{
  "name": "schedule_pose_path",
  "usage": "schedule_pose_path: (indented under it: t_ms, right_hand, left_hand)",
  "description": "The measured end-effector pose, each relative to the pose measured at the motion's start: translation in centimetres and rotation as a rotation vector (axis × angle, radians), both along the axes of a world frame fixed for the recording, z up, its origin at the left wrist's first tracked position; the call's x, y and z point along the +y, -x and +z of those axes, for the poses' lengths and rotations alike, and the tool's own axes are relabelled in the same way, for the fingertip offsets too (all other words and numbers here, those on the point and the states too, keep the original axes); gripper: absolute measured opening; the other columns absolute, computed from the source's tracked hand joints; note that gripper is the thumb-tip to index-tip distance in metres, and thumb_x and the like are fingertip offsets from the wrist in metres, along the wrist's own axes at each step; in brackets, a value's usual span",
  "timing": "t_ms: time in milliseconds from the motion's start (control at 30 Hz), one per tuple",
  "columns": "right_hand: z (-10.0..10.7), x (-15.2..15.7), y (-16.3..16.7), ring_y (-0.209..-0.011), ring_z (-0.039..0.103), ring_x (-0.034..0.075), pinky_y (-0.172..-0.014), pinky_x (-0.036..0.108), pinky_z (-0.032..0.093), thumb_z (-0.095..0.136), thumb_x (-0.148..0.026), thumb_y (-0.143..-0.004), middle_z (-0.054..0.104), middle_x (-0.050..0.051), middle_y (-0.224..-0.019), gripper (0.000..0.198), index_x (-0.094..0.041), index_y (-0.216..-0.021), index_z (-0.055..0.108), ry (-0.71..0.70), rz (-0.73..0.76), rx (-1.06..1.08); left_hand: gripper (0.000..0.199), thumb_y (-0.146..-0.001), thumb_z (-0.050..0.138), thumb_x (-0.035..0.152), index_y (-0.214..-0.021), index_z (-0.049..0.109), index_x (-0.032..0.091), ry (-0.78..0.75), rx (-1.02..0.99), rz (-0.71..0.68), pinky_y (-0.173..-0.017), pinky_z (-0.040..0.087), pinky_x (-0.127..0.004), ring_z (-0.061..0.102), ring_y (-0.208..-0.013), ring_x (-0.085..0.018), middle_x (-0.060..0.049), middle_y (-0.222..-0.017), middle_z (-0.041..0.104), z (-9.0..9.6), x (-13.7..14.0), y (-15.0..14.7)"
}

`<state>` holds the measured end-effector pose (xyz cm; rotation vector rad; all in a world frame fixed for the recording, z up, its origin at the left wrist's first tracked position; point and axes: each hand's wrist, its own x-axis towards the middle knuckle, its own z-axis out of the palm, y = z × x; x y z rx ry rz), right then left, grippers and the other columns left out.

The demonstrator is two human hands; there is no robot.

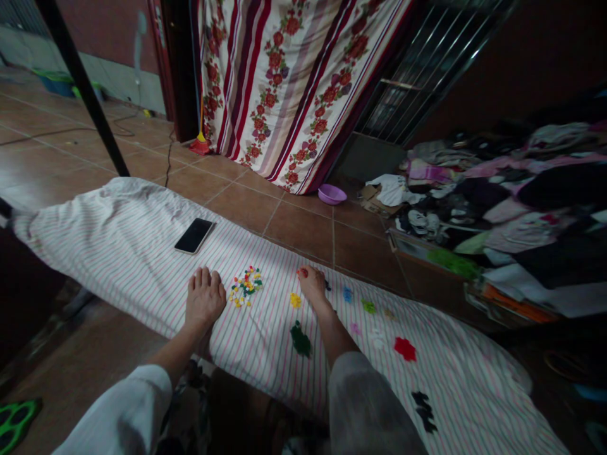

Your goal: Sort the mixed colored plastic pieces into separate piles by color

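My left hand (205,298) lies palm down on the striped cloth (137,253), fingers stretched out and holding nothing. Just right of it is a loose pile of mixed small pieces (246,286), yellow, white, green and red. The fingers of my right hand (313,287) are drawn together at small red pieces (302,272), their grip partly hidden. Near that hand lie a yellow pile (295,300) and a dark green pile (300,339). Blue pieces (348,294), lime green pieces (368,306), a red pile (404,349) and black pieces (423,411) sit farther right.
A dark phone (194,236) rests on the cloth beyond my left hand. Past the cloth-covered surface are a tiled floor (246,205), a purple basin (332,194) and a flowered curtain (284,82). Heaped clothes (531,234) stand at the right, and a dark pole (85,88) at the left.
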<state>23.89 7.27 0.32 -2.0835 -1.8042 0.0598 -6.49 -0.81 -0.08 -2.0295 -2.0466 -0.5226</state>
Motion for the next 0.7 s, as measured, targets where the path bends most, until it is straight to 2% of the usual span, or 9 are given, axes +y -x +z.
schedule_pose_path:
  t_ms: [233, 400, 567, 700]
  right_hand:
    - [-0.3, -0.1, 0.2, -0.095, 0.062, 0.021, -0.09, 0.031, 0.04, 0.042, -0.012, -0.086, 0.072, 0.011, -0.102, 0.032, -0.017, -0.102, 0.07, -0.02, -0.016, 0.02]
    - [0.1, -0.7, 0.9, -0.101, 0.059, 0.023, -0.094, 0.035, 0.039, 0.041, -0.011, -0.085, 0.07, 0.013, -0.107, 0.035, -0.014, -0.105, 0.07, -0.094, 0.022, 0.062]
    - [0.9, -1.5, 3.7, -0.1, 0.058, 0.021, -0.093, 0.034, 0.04, 0.045, -0.013, -0.085, 0.07, 0.009, -0.103, 0.03, -0.017, -0.098, 0.072, -0.159, 0.202, 0.127]
    - [1.4, -2.2, 7.2, -0.096, 0.058, 0.02, -0.091, 0.032, 0.041, 0.05, -0.017, -0.088, 0.071, 0.006, -0.096, 0.023, -0.02, -0.093, 0.073, -0.119, 0.388, 0.171]
  left_hand:
    - [0.041, -0.09, 0.035, 0.03, -0.115, 0.059, 0.009, 0.0, 0.003, 0.004, -0.104, 0.036, -0.051, 0.045, -0.131, -0.038, -0.025, -0.133, 0.055, 0.0, 0.0, 0.0]
    - [0.041, -0.09, 0.034, 0.03, -0.115, 0.059, 0.01, -0.003, -0.006, 0.006, -0.104, 0.036, -0.051, 0.045, -0.131, -0.037, -0.024, -0.134, 0.054, -0.2, 0.1, 0.0]
    - [0.042, -0.09, 0.035, 0.029, -0.117, 0.058, 0.008, 0.006, -0.016, 0.005, -0.105, 0.035, -0.052, 0.045, -0.132, -0.038, -0.026, -0.134, 0.054, -0.2, 0.1, 0.0]
    - [0.041, -0.09, 0.036, 0.029, -0.119, 0.058, 0.009, 0.008, -0.017, 0.005, -0.105, 0.035, -0.052, 0.044, -0.133, -0.037, -0.024, -0.135, 0.053, -0.4, 0.2, 0.0]
